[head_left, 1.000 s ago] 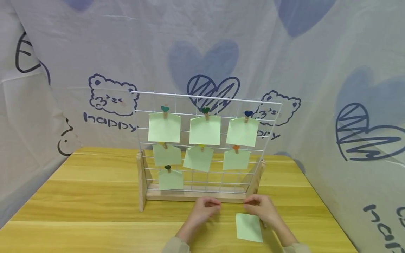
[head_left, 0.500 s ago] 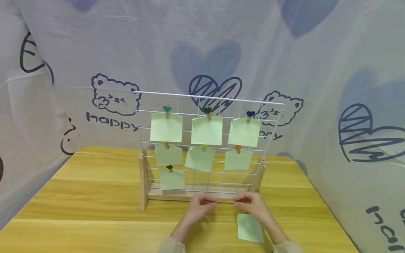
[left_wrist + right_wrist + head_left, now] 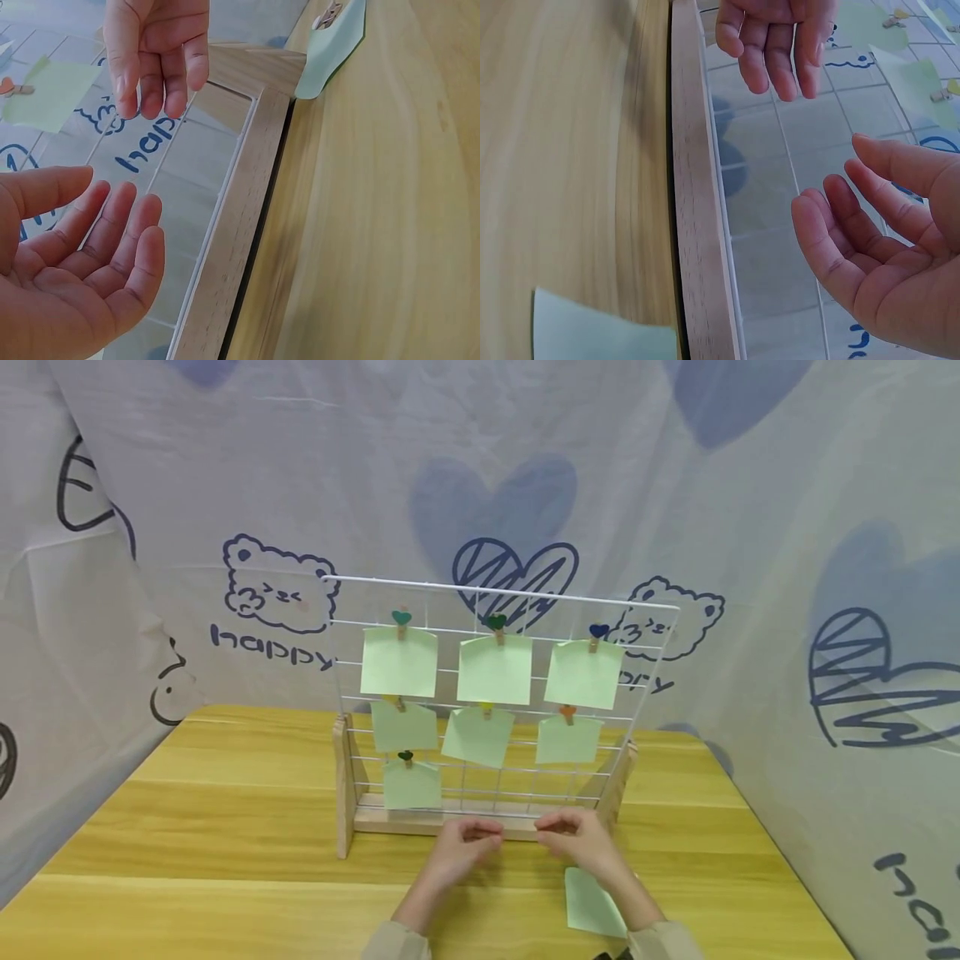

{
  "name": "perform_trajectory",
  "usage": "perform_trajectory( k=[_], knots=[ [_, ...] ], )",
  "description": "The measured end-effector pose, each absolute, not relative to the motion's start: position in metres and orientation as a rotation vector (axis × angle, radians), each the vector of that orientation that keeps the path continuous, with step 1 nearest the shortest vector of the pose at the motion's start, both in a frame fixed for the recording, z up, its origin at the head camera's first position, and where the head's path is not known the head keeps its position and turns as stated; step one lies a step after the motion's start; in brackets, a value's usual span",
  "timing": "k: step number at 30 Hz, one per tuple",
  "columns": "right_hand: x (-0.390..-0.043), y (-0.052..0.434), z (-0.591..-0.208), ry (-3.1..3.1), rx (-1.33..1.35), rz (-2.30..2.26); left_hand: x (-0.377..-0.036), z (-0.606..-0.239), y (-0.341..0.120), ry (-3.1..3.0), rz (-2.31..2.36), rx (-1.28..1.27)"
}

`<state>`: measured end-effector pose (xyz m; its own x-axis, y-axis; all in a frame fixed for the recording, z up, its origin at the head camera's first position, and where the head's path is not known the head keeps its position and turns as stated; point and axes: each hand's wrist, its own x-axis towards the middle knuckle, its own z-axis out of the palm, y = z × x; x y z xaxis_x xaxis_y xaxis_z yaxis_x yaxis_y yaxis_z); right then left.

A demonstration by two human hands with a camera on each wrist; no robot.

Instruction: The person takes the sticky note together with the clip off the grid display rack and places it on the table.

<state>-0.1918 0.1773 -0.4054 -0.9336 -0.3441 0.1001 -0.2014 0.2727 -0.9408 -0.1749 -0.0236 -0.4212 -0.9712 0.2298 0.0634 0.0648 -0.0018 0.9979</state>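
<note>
Hands facing, left hand [image 3: 459, 842] and right hand [image 3: 576, 837] empty (fingers relaxed), before wire grid stand [image 3: 495, 814]

Left hand [image 3: 459, 843] and right hand [image 3: 576, 841] face each other, fingers relaxed, empty.

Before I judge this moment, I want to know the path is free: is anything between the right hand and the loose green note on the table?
Nothing visible does. The right hand hovers open before the rack's wooden base; the loose green note lies flat just beneath its wrist.
</note>
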Motion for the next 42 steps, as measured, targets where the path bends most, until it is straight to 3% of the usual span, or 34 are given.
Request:
perform_trajectory(
  k=[42],
  knots=[
    [-0.199,0.107,-0.377,2.519,-0.688,-1.647,-0.179,-0.403,-0.065,2.331,2.107,0.337]
  ],
)
